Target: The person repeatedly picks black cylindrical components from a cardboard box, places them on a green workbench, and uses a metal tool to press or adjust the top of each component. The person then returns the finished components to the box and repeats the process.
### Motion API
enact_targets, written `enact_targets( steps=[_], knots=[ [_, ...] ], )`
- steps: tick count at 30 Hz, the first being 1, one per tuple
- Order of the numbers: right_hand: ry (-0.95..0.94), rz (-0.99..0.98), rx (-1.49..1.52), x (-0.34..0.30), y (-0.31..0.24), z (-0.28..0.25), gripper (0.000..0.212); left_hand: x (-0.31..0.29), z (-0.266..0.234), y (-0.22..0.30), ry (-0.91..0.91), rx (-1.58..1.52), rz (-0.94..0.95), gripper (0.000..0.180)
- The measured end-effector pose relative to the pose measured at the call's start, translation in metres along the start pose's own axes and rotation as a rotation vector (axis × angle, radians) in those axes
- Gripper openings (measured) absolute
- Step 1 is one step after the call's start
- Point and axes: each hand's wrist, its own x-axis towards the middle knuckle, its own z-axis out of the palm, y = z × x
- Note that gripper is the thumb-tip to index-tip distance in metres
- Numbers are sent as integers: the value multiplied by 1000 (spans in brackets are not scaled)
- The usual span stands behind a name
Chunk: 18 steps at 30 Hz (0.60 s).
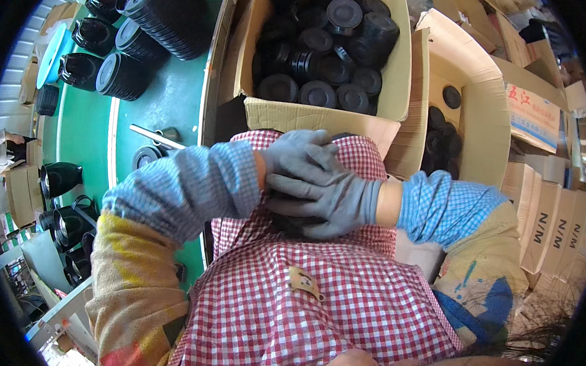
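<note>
Both my hands wear grey gloves and lie together over my lap, on a red-and-white checked apron [300, 328]. My left hand [291, 153] reaches in from the left, its fingers mostly hidden where the two hands overlap. Across it lies my right hand [330, 204], its fingers stretched out and apart. A dark patch shows under the right hand; I cannot make out whether it is a thing or shadow. Just beyond the hands, an open cardboard box [322, 112] holds many round black lidded pieces [318, 94].
A green workbench [163, 100] at the left carries stacked black discs [122, 76], black pots [61, 178] and a metal-handled tool [158, 137]. A second open box [479, 130] with black parts stands at the right. Further right are piled cartons [547, 229].
</note>
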Motion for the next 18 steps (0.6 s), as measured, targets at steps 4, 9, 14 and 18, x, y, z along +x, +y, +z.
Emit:
enact_targets(
  steps=[4, 9, 14, 18],
  knots=[
    [212, 89, -171, -8, -7, 9, 69, 31, -13, -18, -99, 165, 41, 35],
    [216, 101, -46, -62, 33, -19, 92, -44, -2, -13, 343, -382, 167, 43],
    [85, 208, 115, -48, 27, -5, 78, -70, 54, -29, 548, -491, 254, 39],
    [335, 740, 202, -21, -28, 10, 67, -15, -4, -78, 260, 153, 454, 33]
  ],
)
